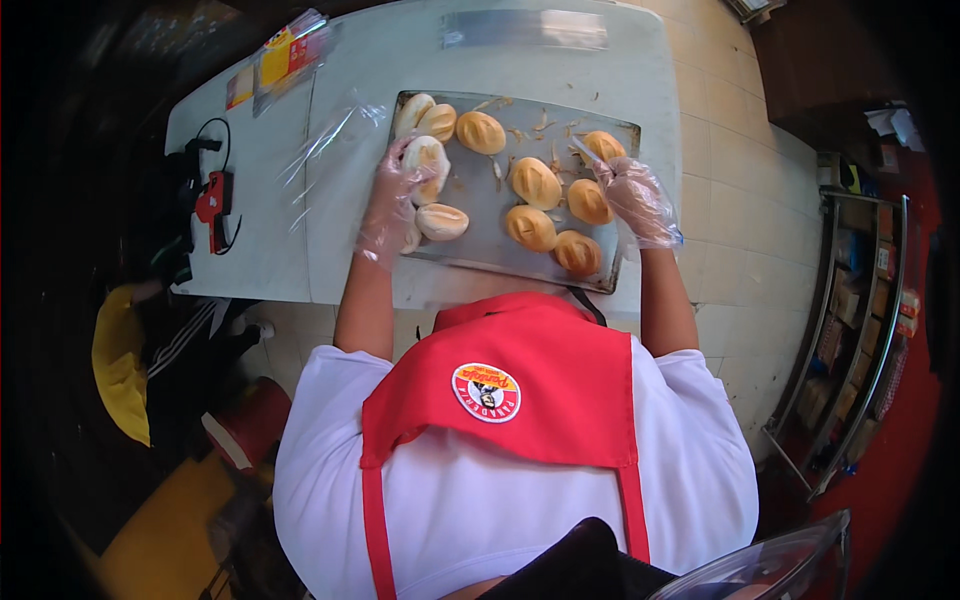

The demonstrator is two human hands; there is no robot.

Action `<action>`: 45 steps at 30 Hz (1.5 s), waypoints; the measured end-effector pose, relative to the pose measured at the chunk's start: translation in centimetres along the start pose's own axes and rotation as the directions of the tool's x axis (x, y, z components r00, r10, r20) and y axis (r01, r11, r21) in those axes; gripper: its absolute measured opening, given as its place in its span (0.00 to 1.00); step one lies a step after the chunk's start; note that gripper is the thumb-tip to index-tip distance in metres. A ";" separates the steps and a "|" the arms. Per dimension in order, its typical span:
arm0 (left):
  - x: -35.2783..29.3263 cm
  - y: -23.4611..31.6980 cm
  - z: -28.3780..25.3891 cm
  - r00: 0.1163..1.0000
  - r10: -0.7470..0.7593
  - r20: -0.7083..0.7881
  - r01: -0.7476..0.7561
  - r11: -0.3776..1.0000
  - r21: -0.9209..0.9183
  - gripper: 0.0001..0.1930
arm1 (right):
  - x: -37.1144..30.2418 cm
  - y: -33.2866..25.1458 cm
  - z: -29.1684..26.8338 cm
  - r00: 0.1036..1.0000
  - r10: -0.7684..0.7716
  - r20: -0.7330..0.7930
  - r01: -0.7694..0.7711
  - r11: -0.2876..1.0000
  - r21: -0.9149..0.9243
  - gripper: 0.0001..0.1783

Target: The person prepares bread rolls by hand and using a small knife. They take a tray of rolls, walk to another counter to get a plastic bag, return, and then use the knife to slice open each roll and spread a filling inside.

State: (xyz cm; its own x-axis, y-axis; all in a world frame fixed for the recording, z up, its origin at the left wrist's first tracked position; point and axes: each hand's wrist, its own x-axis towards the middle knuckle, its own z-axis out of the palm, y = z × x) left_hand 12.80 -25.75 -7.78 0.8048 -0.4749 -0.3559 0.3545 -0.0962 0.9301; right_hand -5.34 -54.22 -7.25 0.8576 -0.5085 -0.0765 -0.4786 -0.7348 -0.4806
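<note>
Both my hands wear loose clear plastic gloves over a dark metal baking tray (pixel 480 215). At its left side my left hand (pixel 395 190) has its fingers closed around a pale, flour-dusted bread roll (pixel 428 160). More pale rolls lie around that hand, one a split roll (pixel 442 222) just below it. Over the tray's right edge, the fingers of my right hand (pixel 640 203) are drawn together; a thin translucent strip juts from them, perhaps glove plastic. Beside them are a golden roll (pixel 604 146) and another golden roll (pixel 589 202). Several more golden rolls (pixel 537 183) sit mid-tray among brown flakes.
The tray rests on a white table (pixel 350 255). Clear plastic bags (pixel 525 30) lie at the far edge, printed packaging (pixel 285 55) at the far left. A red device with a black cord (pixel 213 205) sits on the left. A shelf rack (pixel 850 340) stands right, across the tiled floor.
</note>
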 end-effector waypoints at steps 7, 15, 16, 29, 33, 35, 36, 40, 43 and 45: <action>1.8 -2.3 -3.0 0.838 -0.008 0.546 -0.191 0.933 0.306 0.23 | 0.0 -1.8 0.1 0.998 -0.050 0.042 0.044 0.990 0.136 0.18; 1.0 -4.2 3.4 0.700 0.160 0.696 -0.641 -0.287 0.711 0.16 | -0.2 -1.9 -1.1 0.999 0.041 0.029 -0.044 0.989 0.141 0.19; 0.7 -4.5 3.3 0.711 0.166 0.683 -0.628 -0.288 0.724 0.15 | -0.3 -1.8 -1.2 0.999 0.044 0.029 -0.048 0.988 0.146 0.19; 1.9 -6.2 0.6 0.731 0.678 -0.074 -0.107 0.220 0.970 0.25 | -0.9 1.0 -1.0 0.989 0.145 0.000 -0.139 0.947 0.290 0.18; 3.6 -4.7 -2.0 0.945 0.225 -0.237 0.113 0.454 0.884 0.34 | -0.6 0.9 -0.8 0.983 0.181 0.041 -0.186 0.955 0.232 0.18; 4.8 -7.1 -2.0 0.935 0.282 -0.215 0.087 0.403 0.911 0.38 | -0.4 0.8 -0.3 0.993 0.120 0.002 -0.117 0.967 0.227 0.18; 5.4 -8.0 -1.0 0.881 0.329 -0.341 0.190 0.413 0.891 0.36 | -0.3 0.7 0.0 0.995 0.104 -0.014 -0.096 0.956 0.277 0.18; 6.2 -10.1 -2.6 0.896 0.229 -0.380 0.103 0.726 0.680 0.31 | -0.1 -0.6 -0.1 0.997 0.072 -0.032 -0.058 0.944 0.326 0.18; 4.7 -9.2 -2.8 0.791 0.547 -0.273 -0.239 0.688 0.686 0.26 | -0.4 -1.7 -1.4 0.994 0.109 -0.005 -0.101 0.940 0.326 0.18; 3.3 -8.3 -2.8 0.813 0.524 -0.252 -0.429 0.833 0.350 0.37 | -0.4 -1.3 -1.0 0.994 0.109 0.011 -0.105 0.917 0.385 0.17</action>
State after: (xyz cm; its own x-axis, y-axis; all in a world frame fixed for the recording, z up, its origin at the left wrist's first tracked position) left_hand 13.86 -24.10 -16.93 0.9605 -0.2160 0.1754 -0.2162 -0.1823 0.9592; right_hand -5.24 -53.51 -5.71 0.8020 -0.5812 -0.1378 -0.4563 -0.4474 -0.7692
